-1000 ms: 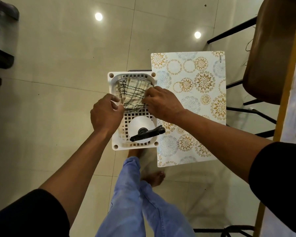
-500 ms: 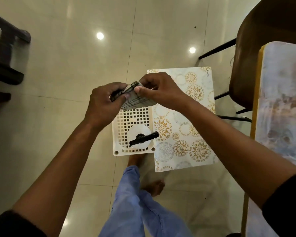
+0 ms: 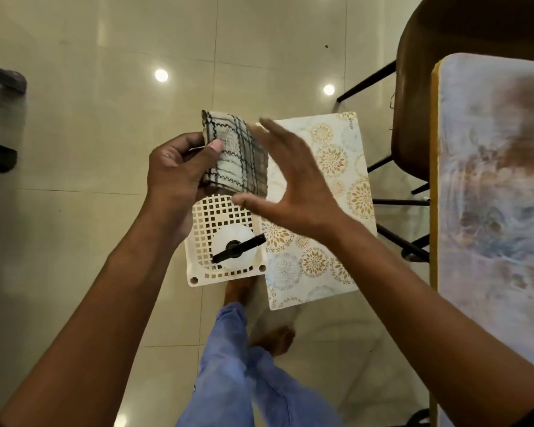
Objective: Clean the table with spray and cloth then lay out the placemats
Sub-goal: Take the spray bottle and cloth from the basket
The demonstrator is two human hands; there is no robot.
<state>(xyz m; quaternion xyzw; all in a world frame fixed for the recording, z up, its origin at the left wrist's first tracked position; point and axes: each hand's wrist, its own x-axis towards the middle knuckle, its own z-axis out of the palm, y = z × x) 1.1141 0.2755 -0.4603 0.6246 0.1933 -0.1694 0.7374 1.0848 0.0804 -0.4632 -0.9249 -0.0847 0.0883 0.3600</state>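
1. We had the table (image 3: 494, 192) along our right edge, its marbled top bare where it showed, with a brown chair (image 3: 444, 87) tucked just behind it.
2. Down on the tiled floor lay the placemats (image 3: 327, 211), a floral stack just beside the basket's right side.
3. The white basket (image 3: 198, 241) sat on the floor below our hands, above our blue trouser legs.
4. Our right hand (image 3: 293, 186) was spread wide, fingers straight and blurred, holding nothing, just right of the cloth.
5. Our left hand (image 3: 176, 177) gripped the folded checked cloth (image 3: 238, 155), thumb pressed on its face, raised above the basket.
6. The spray bottle (image 3: 233, 248) stood inside the basket's near end, black trigger pointing right.
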